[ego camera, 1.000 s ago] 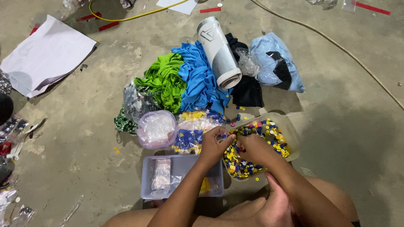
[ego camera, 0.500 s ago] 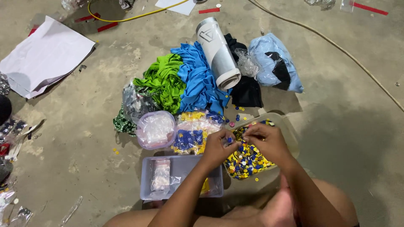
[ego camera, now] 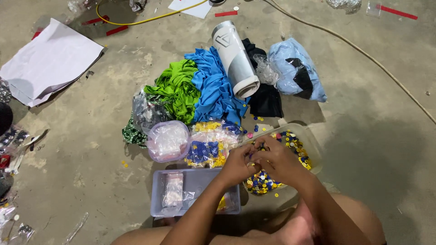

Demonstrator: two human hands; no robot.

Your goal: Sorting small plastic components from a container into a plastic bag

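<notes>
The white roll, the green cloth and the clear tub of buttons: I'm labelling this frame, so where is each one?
white roll [ego camera: 234, 59], head view, middle of its side.
green cloth [ego camera: 176, 90], head view, centre of the folds.
clear tub of buttons [ego camera: 313, 149], head view, bare right rim.

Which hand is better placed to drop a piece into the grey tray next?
Probably left. The left hand sits right at the grey tray rim, while the right hand is farther off, over the clear container of blue and yellow pieces. Both hands meet, fingers pinched together.
</notes>
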